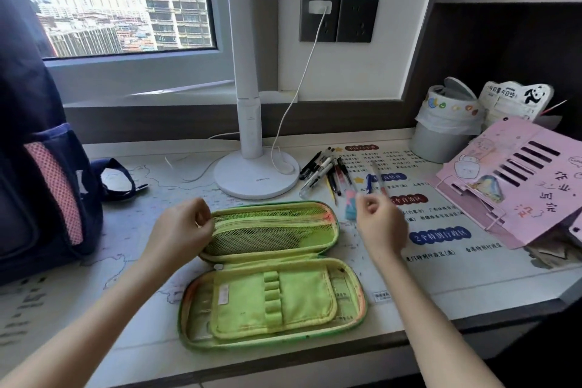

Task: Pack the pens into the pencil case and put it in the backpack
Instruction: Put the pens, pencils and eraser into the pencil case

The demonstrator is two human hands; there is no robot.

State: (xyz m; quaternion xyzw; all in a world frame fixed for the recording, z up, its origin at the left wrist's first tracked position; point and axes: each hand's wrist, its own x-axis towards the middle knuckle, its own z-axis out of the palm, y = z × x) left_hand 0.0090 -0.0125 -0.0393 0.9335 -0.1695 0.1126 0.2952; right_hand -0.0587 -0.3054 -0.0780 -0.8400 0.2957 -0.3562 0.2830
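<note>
A green pencil case lies wide open on the desk, mesh pocket in the far half, elastic pen loops in the near half. My left hand pinches the left edge of the far half's mesh pocket. My right hand hovers just right of the case, shut on a clear pen that points away from me and looks blurred. A pile of several pens lies beyond, beside the lamp base. The dark blue backpack with a pink mesh side pocket stands at the desk's left end.
A white desk lamp stands behind the case, its cable running to a wall socket. A grey bin and a pink cardboard stand fill the right side. The desk's front edge is near.
</note>
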